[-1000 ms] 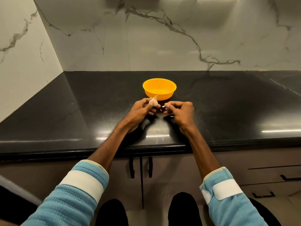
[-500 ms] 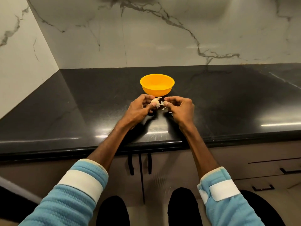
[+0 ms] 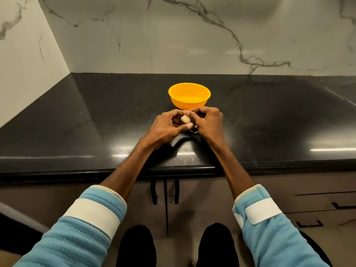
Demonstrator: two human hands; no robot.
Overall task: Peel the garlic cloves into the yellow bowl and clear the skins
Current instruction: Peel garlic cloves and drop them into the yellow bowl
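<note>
Item: small pale garlic clove (image 3: 185, 119) — pinched between both hands, held just over the glossy black stone bench (image 3: 96, 122).
Left hand (image 3: 165, 128): fingers curled round the clove, thumb laid beneath it.
Right hand (image 3: 207, 122): fingertips pinching at its top, apparently at the skin.
Clove's long axis: too hidden to tell.
Round yellow plastic bowl (image 3: 183, 104): straight beyond the knuckles, just behind them — both hands about equally near.
Room: white grey-veined marble wall (image 3: 173, 35) at back and left; brown cabinet doors (image 3: 212, 189) below the bench edge.
</note>
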